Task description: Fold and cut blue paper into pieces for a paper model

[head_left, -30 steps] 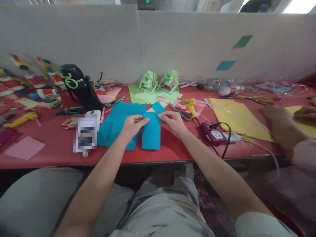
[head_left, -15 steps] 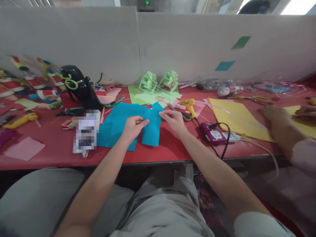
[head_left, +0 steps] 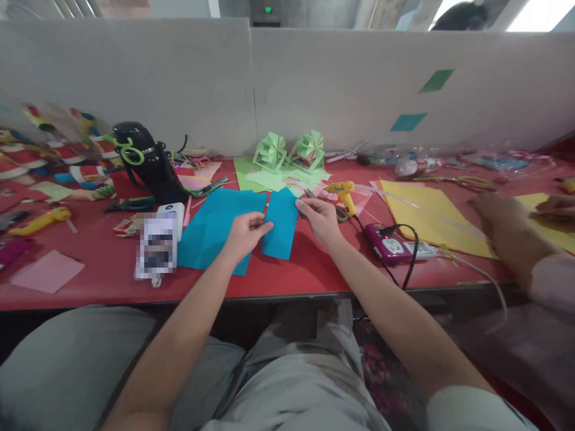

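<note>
Between my two hands is a folded piece of blue paper (head_left: 279, 230), held up above the red table. My left hand (head_left: 246, 235) pinches its left edge between thumb and fingers. At its upper right edge, my right hand (head_left: 320, 220) grips it with thumb and fingertips. Larger blue sheets (head_left: 215, 230) lie flat on the table, partly beneath my left hand. Just beyond my right hand sit a yellow glue gun (head_left: 344, 194) and scissors, which are partly hidden.
Two green folded-paper models (head_left: 311, 149) stand against the partition. To the left are a black bottle (head_left: 146, 158) and a phone (head_left: 157, 245). A purple power strip (head_left: 386, 244) with cables and yellow sheets (head_left: 431, 215) lie rightward, where another person's hand (head_left: 505, 224) rests.
The flap at the top of the blue piece has come in line with the rest, so it looks more even. My right hand has shifted slightly right.
</note>
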Demonstrator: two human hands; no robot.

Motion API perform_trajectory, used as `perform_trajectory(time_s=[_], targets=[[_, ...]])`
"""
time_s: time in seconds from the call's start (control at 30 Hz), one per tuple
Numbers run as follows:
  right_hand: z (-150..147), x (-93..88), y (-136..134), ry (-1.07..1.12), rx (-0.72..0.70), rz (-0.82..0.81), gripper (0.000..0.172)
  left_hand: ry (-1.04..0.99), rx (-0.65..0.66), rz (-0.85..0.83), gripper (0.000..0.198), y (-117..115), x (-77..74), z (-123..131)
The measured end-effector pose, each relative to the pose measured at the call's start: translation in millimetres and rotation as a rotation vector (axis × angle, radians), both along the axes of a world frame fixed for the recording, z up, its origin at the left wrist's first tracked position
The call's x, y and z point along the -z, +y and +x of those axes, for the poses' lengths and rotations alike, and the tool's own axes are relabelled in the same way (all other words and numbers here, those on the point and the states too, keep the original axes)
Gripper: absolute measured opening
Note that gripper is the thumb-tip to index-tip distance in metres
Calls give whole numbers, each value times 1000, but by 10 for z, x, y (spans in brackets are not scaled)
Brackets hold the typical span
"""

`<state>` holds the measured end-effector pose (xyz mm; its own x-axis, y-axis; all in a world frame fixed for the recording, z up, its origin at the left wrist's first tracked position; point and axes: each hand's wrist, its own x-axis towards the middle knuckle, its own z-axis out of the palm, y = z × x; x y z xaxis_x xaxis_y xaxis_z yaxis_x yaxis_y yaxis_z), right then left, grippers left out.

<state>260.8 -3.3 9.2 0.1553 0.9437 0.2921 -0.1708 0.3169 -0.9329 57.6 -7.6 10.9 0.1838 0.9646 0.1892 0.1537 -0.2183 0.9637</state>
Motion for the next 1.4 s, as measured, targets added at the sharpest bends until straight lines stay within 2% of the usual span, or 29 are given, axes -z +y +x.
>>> perform_trajectory(time_s=[0.17,0.47,0.73,1.0,1.13,1.2,1.27,1.4], targets=[[13,8,22,47,0,-2,25,104,-18,50,37,-26,-38,-22],[22,5,26,70,-40,-26,27,147,-75,91,38,-61,-60,-13],[27,18,36,59,-30,1,26,57,12,37,31,-3,-24,-23],[38,35,61,78,-27,-7,26,210,-14,154,33,-33,-8,1],[50,27,68,110,-16,-29,26,115,102,-12,28,-61,-9,25],[54,18,65,116,0,-38,26,62,144,-106,35,-74,-24,28],[58,11,60,107,10,-38,27,34,135,-138,40,-87,-48,26],[64,14,59,90,9,-26,28,55,78,-119,36,-102,-89,24]])
